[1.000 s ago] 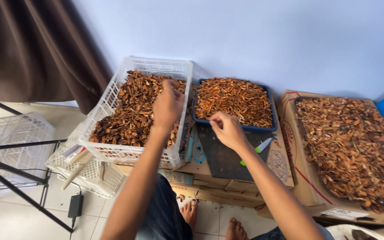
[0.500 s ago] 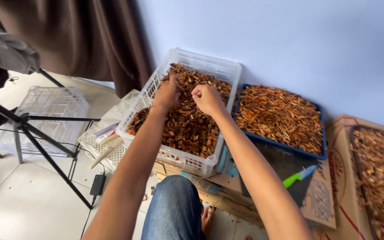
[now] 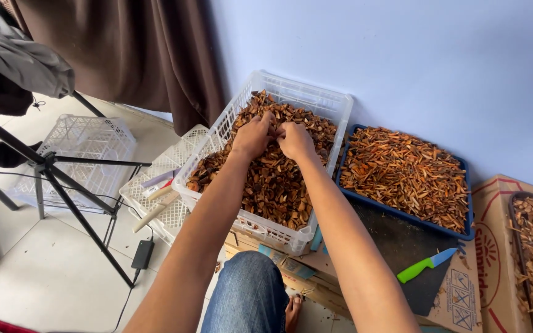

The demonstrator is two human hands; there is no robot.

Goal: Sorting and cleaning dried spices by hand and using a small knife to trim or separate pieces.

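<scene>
A white slotted plastic crate (image 3: 328,108) stands against the wall, filled with dark brown dried wood pieces (image 3: 272,185). Both my hands are in it near the far end. My left hand (image 3: 251,135) rests on the pile with fingers curled into the pieces. My right hand (image 3: 295,140) is right beside it, touching it, fingers also bent down into the pieces. What the fingers hold is hidden.
To the right a blue tray (image 3: 402,213) holds orange-brown wood slivers. A green-handled knife (image 3: 425,265) lies on a dark board. A cardboard box (image 3: 495,259) with more chips is far right. Empty white crates (image 3: 87,145), a black tripod (image 3: 63,179) and a brown curtain (image 3: 137,55) are left.
My right hand has moved from the blue tray over to the white crate and now sits next to my left hand. The view has shifted left and closer.
</scene>
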